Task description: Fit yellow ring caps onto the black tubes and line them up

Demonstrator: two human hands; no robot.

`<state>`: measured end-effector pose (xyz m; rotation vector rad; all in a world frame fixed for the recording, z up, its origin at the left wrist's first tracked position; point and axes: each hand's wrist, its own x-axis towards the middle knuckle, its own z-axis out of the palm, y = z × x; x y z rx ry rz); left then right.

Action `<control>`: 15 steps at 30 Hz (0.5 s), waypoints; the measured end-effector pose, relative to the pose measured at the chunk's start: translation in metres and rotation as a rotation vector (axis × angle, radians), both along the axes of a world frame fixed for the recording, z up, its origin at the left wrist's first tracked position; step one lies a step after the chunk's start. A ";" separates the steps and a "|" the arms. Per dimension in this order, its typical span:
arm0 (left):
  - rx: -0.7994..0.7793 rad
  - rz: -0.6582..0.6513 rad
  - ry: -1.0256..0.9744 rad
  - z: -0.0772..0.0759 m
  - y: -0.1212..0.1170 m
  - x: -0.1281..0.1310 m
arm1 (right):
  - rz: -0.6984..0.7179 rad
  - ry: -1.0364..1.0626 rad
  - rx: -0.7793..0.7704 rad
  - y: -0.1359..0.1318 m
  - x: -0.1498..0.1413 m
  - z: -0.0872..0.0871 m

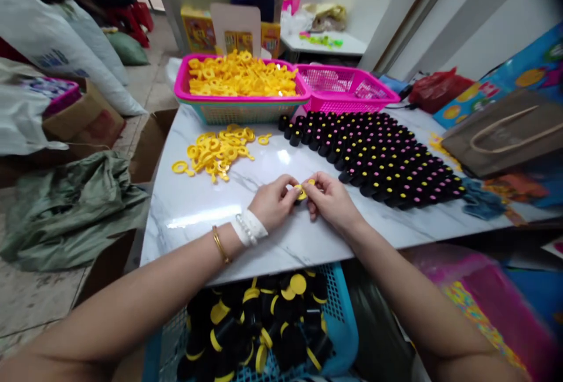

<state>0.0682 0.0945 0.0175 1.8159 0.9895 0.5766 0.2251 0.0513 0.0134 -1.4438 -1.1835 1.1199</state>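
Over the front of the marble-patterned table (206, 200), my left hand (273, 201) and my right hand (329, 199) meet with fingers pinched. Between them is a small yellow plastic ring piece (301, 192), gripped from both sides; the fingertips hide part of it. Beyond my left hand lies a loose pile of yellow ring pieces (215, 150), each a ring with a short stem. To the right of my right hand stand rows of black cylinders (373, 153) with yellow or pink centres on top.
Behind the pile, a pink basket (185, 90) brims with yellow ring pieces, beside another pink basket (352, 100). Below the table's front edge, a blue basket (347, 323) holds black cylinders with yellow caps. A brown paper bag (505, 129) stands at the right; cardboard boxes and sacks fill the left floor.
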 end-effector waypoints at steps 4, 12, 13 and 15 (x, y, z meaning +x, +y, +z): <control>0.329 0.031 0.025 -0.011 -0.010 -0.003 | -0.014 0.088 0.048 -0.006 0.003 -0.003; 0.427 -0.047 0.057 -0.011 0.000 -0.002 | 0.194 0.411 -0.264 0.017 0.031 0.010; 0.379 -0.072 0.049 -0.010 0.002 -0.003 | 0.249 0.377 -0.323 0.022 0.032 0.012; 0.291 -0.115 0.059 -0.007 0.004 -0.004 | 0.361 0.254 -0.381 0.030 0.032 0.016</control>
